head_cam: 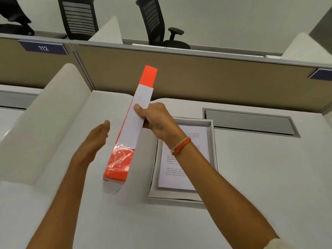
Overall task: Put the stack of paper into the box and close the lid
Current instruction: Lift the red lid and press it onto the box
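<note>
An open shallow box (214,139) lies on the white desk, right of centre. The stack of printed paper (186,169) rests inside it. My right hand (158,119) grips the orange lid (125,144), which has a white label along its side, and holds it up on edge, tilted, left of the box. The lid's lower end is just above the desk. My left hand (97,139) is flat with fingers apart, just left of the lid and not touching it.
A curved white divider (53,112) rises at the left. A tan partition (197,78) runs along the back. A grey recessed cable flap (249,121) sits behind the box. Black office chairs (154,22) stand beyond the partition.
</note>
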{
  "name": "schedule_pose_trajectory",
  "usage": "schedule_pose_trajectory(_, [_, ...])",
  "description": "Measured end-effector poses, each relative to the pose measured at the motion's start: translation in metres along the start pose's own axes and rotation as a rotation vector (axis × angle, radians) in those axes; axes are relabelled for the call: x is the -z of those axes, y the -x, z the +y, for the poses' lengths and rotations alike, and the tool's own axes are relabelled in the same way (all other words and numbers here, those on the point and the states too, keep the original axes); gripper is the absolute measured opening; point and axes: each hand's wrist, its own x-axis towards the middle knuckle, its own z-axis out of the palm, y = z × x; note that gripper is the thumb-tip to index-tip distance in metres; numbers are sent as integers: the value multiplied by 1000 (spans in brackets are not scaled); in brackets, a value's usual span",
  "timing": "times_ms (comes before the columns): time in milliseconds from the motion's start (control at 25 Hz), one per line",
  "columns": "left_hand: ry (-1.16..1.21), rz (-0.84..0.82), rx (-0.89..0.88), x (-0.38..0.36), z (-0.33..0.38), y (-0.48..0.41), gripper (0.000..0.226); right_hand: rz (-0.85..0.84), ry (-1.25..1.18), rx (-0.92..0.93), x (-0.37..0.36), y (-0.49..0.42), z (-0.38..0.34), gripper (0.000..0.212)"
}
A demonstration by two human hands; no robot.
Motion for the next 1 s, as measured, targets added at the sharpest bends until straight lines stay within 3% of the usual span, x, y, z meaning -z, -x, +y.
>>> schedule_pose_trajectory(160, [374, -219, 188, -37, -53, -26, 72, -79, -110, -18, 50, 28, -14, 27])
schedule_pose_trajectory(280, [514, -281, 143, -60, -67, -23, 62, -56, -135, -20, 104, 48, -11, 32])
schedule_pose_trajectory(360, [536, -291, 86, -74, -69, -19, 59, 55, 76, 13, 136, 62, 0, 40])
schedule_pose_trajectory(440, [489, -247, -13, -88, -66, -15, 54, 197, 383, 61, 156, 72, 19, 47])
schedule_pose_trajectory(520, [376, -173, -99, -106, -61, -9, 51, 316, 506, 67, 174, 78, 43, 52])
schedule_pose_trajectory(640, [178, -113, -169, -136, -58, -4, 54, 443, 556, 26, 204, 79, 83, 55])
schedule_pose_trajectory(800, [-25, -120, -238, -158, -61, -2, 66, 487, 584, -50, 233, 73, 120, 59])
schedule_pose_trajectory(1000, [-78, -112, -228, -173, -60, -3, 77, 516, 622, -67, 249, 67, 143, 58])
